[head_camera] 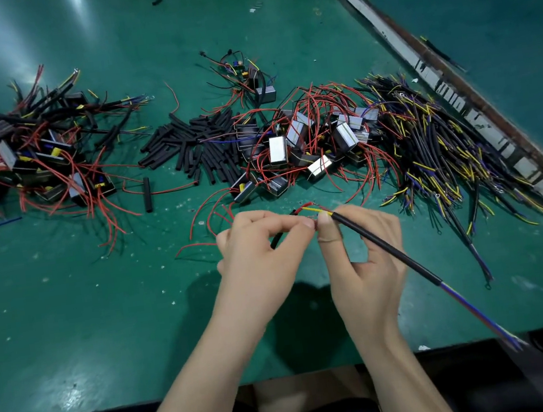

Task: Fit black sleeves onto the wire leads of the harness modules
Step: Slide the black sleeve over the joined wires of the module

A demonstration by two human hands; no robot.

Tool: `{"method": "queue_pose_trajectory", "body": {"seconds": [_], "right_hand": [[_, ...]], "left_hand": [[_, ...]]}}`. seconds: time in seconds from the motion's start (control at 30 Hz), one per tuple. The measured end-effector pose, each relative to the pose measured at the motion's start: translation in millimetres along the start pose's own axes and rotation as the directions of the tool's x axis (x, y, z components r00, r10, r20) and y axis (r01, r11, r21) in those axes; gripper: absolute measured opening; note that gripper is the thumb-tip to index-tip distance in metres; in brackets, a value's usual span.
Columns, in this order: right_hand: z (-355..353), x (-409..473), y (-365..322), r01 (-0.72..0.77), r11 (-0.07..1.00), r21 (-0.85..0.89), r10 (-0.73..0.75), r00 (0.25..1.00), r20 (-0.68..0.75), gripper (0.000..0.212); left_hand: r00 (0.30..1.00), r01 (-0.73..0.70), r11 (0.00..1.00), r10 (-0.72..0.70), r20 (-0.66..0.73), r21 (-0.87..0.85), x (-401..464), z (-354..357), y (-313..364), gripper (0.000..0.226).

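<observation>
Assembly workshop — green workbench (104,314) heaped with wire harnesses (426,137).

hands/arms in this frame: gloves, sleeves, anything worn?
Both bare: no gloves, rings, watch or bands visible on the left hand or right hand. Forearms are uncovered down to the bottom edge of the frame, no sleeves in view. Nails short and unpainted.

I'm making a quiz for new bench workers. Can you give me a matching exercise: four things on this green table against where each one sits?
Things:
1. loose black sleeves
2. black cable
3. yellow-and-black wire bundle
4. sleeved modules pile

Places:
A. far left of the table
B. middle of the table, between the two module piles
C. right side, beside the table's edge strip
D. held in the right hand

Pairs: 1-B, 2-D, 3-C, 4-A
</observation>
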State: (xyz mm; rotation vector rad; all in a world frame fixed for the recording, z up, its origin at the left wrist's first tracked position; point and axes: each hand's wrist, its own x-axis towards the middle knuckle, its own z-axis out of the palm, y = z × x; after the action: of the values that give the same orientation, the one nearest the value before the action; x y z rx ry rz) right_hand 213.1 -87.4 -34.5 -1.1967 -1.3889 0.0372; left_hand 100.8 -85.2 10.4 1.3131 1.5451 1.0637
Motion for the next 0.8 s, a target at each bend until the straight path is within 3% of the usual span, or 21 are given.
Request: {"method": "queue_pose_trajectory", "body": {"seconds": [0.13, 0.5, 0.67, 0.8], "right_hand": [[-1.0, 0.7, -1.9, 0.025, 1.0, 0.003, -0.025, 0.999, 0.024, 0.014], [1.6, -0.3, -5.7, -0.024, 1.0, 0.019, 0.024, 1.0, 0.001, 0.018], [4.6, -0.2, -6.2, -0.113, 0.993, 0.043, 0.114, 0.994, 0.0, 0.008], [4.7, 5.8, -3.3, -0.215, 0.973, 0.089, 0.214, 0.977, 0.014, 0.005]], "left_hand": [[0.997, -0.022, 0.998, 0.017, -0.075, -0.064, 1.1, 1.8, -2.7, 0.008], [0.981, -0.092, 0.993, 0.103, -0.162, 0.078, 3.4, 7.9, -5.4, 0.009], [0.957, -0.157, 0.96, 0.207, -0.204, 0.233, 5.0, 11.5, -9.0, 0.008], [0.928, -0.253, 0.861, 0.344, -0.141, 0.441, 5.3, 16.3, -19.7, 0.018]]}}
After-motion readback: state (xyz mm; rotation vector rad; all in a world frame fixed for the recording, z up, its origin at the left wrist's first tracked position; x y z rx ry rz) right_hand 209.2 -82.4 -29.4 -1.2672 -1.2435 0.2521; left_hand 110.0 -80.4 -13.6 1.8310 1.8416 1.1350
